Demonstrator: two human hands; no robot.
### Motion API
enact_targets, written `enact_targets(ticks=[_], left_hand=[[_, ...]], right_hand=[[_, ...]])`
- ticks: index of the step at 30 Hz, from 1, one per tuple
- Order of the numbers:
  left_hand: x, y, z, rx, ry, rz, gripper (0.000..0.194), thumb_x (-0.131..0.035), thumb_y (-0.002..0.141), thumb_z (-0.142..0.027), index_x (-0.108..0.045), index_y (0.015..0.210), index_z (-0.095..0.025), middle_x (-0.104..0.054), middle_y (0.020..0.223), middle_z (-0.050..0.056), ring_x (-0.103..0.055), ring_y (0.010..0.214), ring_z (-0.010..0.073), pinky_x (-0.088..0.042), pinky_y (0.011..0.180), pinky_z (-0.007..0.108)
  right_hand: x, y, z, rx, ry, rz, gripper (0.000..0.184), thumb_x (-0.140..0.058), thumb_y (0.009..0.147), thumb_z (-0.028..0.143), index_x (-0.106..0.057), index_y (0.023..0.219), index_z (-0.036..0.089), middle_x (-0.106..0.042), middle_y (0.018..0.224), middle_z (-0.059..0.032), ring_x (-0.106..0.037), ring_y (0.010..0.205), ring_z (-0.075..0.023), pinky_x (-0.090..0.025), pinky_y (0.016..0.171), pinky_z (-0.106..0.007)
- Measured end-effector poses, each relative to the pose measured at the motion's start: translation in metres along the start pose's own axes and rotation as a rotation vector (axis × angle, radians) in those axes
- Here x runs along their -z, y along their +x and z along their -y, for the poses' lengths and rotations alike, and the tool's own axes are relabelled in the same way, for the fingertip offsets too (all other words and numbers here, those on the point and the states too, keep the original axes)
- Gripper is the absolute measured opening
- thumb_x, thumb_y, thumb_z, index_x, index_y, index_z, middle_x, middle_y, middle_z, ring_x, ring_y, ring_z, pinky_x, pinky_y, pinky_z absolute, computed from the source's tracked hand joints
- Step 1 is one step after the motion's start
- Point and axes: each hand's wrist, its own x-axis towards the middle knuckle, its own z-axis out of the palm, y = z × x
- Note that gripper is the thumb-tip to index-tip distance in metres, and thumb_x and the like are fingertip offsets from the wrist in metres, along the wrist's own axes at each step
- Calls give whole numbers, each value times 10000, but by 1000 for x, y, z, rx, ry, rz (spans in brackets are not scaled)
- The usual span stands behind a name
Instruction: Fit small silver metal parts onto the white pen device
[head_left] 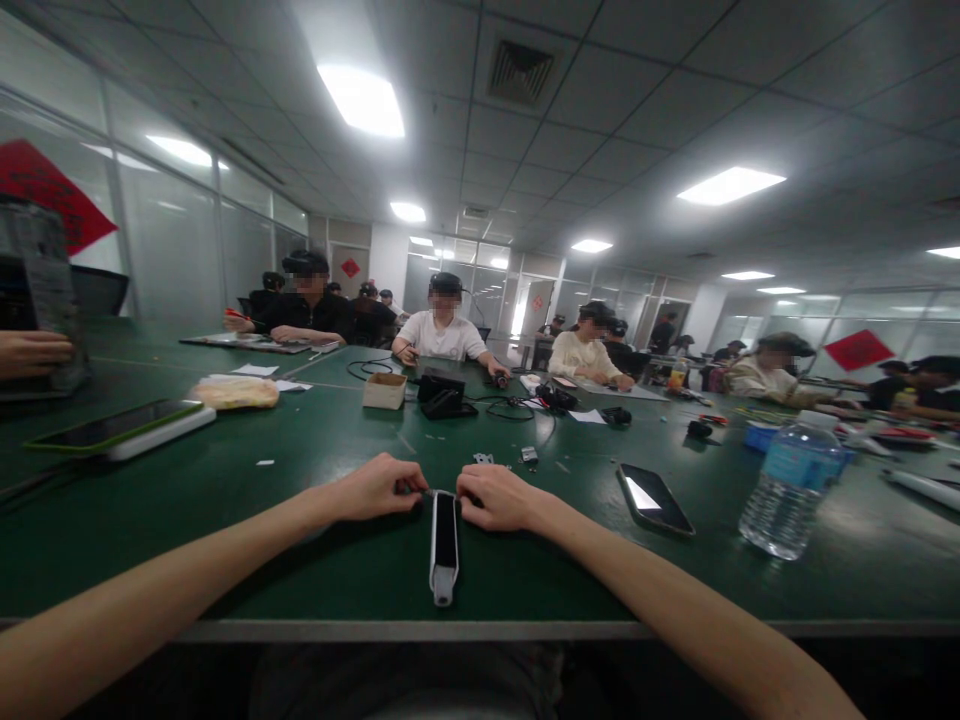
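Left hand (377, 488), right hand (495, 498) flanking one black-faced device (444, 545).

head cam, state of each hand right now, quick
Left hand: closed, fingertips at the top end of the white-and-black device; whether it holds anything is too small to tell.
Right hand: closed, fingers against that same end.
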Motion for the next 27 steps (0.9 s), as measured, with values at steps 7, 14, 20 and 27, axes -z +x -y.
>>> enact_targets(ticks=[7,14,20,27], left_hand=[[1,0,-4,-9,2,15,211,-559,814,-242,-677,965,-155,-715,811,24,-642,714,134,-475,671,209],[0,1,-5,20,43,11,211,-555,814,-244,-680,962,-161,-716,817,22,-636,705,139,-470,661,210],[0,1,-7,9,101,16,202,-544,833,-256,-672,958,-162,-707,794,24,-629,687,134,-463,651,206],[-4,2,2,-44,100,-17,213,-545,848,-285,-616,1021,-183,-695,831,15,-635,721,136,-466,666,207]], right_hand=[[-1,1,0,18,1,-3,143,-488,868,230,-598,880,140,-587,847,-52,-505,712,-134,-381,661,-243],[1,2,2,4,8,12,136,-510,852,221,-613,877,135,-589,838,-50,-512,726,-139,-377,669,-245],[2,2,2,9,24,2,144,-503,857,222,-614,872,133,-589,833,-51,-511,723,-139,-376,669,-246],[3,2,3,13,14,-4,126,-501,852,212,-603,852,139,-584,822,-43,-508,708,-134,-375,654,-239]])
